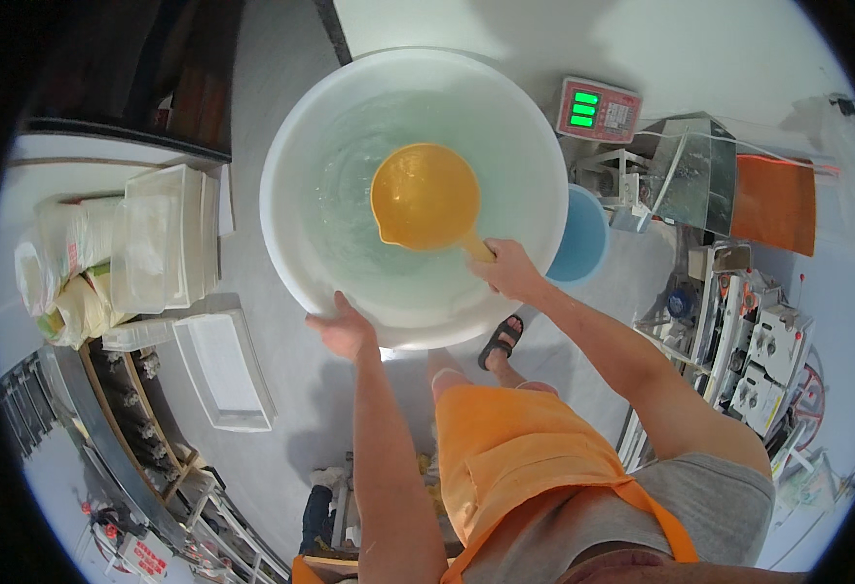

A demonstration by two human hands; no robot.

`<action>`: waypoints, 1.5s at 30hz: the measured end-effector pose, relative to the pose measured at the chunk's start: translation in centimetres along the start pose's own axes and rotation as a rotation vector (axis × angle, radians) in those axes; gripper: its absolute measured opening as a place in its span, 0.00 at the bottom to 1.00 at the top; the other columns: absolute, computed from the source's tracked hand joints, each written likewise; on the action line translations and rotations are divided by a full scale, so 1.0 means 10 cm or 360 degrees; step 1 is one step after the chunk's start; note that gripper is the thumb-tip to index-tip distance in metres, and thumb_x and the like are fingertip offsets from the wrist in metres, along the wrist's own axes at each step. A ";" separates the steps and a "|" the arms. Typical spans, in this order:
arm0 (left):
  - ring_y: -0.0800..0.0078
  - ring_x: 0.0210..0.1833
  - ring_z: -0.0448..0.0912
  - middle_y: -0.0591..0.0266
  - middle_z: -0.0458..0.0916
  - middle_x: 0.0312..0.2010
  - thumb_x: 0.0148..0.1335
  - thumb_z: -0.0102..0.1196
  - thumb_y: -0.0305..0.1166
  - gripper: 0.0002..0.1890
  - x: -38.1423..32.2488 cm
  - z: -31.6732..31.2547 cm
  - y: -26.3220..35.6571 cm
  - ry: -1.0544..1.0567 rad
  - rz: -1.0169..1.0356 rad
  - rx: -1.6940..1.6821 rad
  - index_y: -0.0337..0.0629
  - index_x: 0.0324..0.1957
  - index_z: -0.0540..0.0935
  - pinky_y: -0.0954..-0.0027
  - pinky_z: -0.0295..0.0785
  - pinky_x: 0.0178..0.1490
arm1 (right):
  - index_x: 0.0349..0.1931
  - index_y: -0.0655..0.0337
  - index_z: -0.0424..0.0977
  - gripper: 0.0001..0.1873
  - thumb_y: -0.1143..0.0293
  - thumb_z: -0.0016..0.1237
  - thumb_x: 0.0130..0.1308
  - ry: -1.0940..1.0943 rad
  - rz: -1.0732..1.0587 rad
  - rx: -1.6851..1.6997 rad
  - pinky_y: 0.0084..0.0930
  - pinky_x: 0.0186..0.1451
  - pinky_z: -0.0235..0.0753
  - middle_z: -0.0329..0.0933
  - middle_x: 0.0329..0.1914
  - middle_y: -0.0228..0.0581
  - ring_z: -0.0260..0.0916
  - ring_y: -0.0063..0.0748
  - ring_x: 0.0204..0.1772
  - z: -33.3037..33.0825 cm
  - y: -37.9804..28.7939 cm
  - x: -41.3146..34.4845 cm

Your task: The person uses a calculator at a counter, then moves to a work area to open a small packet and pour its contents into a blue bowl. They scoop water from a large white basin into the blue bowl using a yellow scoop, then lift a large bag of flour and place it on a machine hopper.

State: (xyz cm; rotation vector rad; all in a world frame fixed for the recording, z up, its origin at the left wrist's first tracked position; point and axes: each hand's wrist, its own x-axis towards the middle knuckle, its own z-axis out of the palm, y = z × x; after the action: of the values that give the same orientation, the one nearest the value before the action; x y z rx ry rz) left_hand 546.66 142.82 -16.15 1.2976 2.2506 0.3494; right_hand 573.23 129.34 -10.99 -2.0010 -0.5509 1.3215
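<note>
A large round white plastic basin (289, 241) stands in front of me with clear water (340, 241) in it. My right hand (508, 270) is closed around the handle of a yellow plastic dipper (425, 196), which has a small pouring lip. The dipper is over the middle of the basin; whether its underside touches the water cannot be told. At the basin's near left rim is my left hand (345, 332), its thumb over the edge and its other fingers partly hidden. Ripples and small bubbles show on the water left of the dipper.
A blue bucket (581, 237) stands against the basin's right side. Beyond it are a digital scale (599, 109) with lit displays and a metal hopper (692, 171). White plastic bins (172, 233) are stacked at left, near a shallow tray (223, 372). Machinery (763, 358) lines the right.
</note>
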 end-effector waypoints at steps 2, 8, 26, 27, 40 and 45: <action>0.33 0.50 0.85 0.35 0.86 0.49 0.71 0.64 0.53 0.32 0.00 0.01 -0.01 0.0009 0.0025 0.0001 0.38 0.60 0.67 0.38 0.79 0.51 | 0.38 0.68 0.79 0.15 0.63 0.63 0.67 0.0019 0.0031 0.0042 0.27 0.22 0.66 0.71 0.17 0.31 0.68 0.21 0.18 -0.12 -0.08 -0.25; 0.34 0.54 0.84 0.34 0.84 0.54 0.70 0.65 0.53 0.37 0.02 0.05 -0.08 0.0027 0.0086 -0.0105 0.34 0.66 0.68 0.40 0.80 0.54 | 0.42 0.69 0.80 0.14 0.64 0.61 0.69 0.0111 0.0144 0.0131 0.28 0.27 0.72 0.76 0.24 0.32 0.71 0.21 0.23 -0.61 -0.12 -1.01; 0.40 0.51 0.87 0.38 0.85 0.53 0.71 0.63 0.56 0.39 -0.06 0.14 -0.11 0.0121 0.0211 0.0177 0.30 0.66 0.68 0.43 0.82 0.54 | 0.34 0.68 0.77 0.14 0.65 0.62 0.67 0.0808 0.0423 0.0304 0.29 0.23 0.70 0.74 0.22 0.33 0.72 0.24 0.20 -1.62 2.25 -1.82; 0.40 0.51 0.87 0.38 0.85 0.53 0.71 0.63 0.57 0.40 -0.05 0.16 -0.13 0.0145 0.0249 0.0175 0.30 0.67 0.68 0.43 0.82 0.54 | 0.34 0.68 0.77 0.14 0.64 0.62 0.67 0.0835 0.0443 0.0299 0.30 0.23 0.71 0.75 0.22 0.34 0.72 0.24 0.20 -1.62 2.47 -1.73; 0.44 0.56 0.86 0.38 0.84 0.58 0.69 0.68 0.53 0.39 -0.01 0.20 -0.15 0.0079 0.0168 0.0047 0.30 0.66 0.71 0.47 0.84 0.60 | 0.30 0.70 0.78 0.27 0.49 0.65 0.71 0.1019 0.0832 0.0254 0.32 0.24 0.75 0.76 0.23 0.38 0.73 0.27 0.21 -1.58 3.53 -1.25; 0.43 0.52 0.87 0.39 0.85 0.53 0.69 0.68 0.54 0.37 0.01 0.21 -0.15 0.0193 0.0242 0.0172 0.29 0.62 0.73 0.45 0.84 0.56 | 0.34 0.72 0.79 0.25 0.52 0.61 0.73 0.1027 0.0848 0.0246 0.34 0.27 0.78 0.79 0.26 0.41 0.76 0.31 0.24 -1.65 3.50 -1.30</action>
State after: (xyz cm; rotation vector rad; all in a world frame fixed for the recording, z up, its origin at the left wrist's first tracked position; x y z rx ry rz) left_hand 546.65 142.04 -18.62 1.5471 2.3042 0.3742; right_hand 582.65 91.76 -23.84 -2.3558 0.3943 0.8594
